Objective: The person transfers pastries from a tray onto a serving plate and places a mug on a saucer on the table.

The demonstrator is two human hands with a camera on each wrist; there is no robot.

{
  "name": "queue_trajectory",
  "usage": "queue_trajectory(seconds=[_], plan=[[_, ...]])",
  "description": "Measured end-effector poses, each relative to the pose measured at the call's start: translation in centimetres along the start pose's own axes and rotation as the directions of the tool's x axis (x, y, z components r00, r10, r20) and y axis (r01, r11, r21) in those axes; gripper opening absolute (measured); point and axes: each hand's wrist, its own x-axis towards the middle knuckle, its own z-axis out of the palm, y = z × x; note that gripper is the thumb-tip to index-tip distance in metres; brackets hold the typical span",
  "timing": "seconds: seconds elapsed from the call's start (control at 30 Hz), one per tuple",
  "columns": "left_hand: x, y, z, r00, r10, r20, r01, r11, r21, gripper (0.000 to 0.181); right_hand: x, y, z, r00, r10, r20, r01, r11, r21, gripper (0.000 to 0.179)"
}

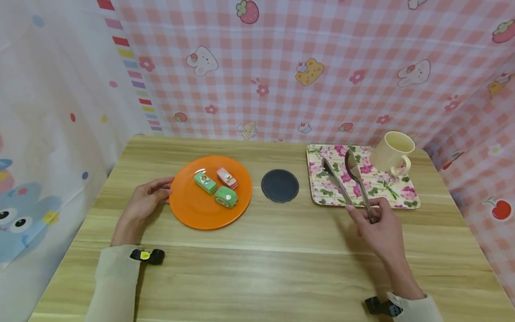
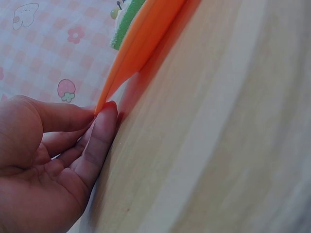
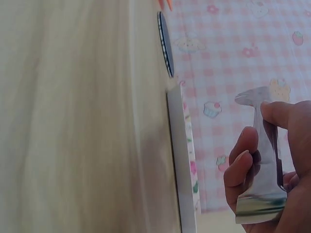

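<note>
Left fingers pinch orange plate; right fingers grip tongs over floral tray bearing mug; black disc between.

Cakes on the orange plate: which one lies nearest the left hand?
The green slice, leftmost of the three; the green roll and the pink slice both sit farther right.

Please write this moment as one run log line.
left hand: pinches round orange plate; right hand: holds silver metal tongs above rectangular floral tray; cream handled mug: on tray
</note>
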Motion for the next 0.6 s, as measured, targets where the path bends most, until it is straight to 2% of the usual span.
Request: queue_trajectory(seconds=[0.3, 0.6], plan=[[0.1, -0.1, 0.1, 1.000, -0.009, 0.001, 0.009, 1.000, 0.000, 0.048, -0.7, 2.0, -1.7, 0.993, 0.106, -0.058, -0.107, 0.994, -0.027, 0.063], [0.1, 0.0, 0.1, 1.000, -0.017, -0.007, 0.017, 1.000, -0.002, 0.048, -1.1, 3.9, -2.7, 0.973, 0.209, -0.095, -0.213, 0.976, -0.034, 0.069]])
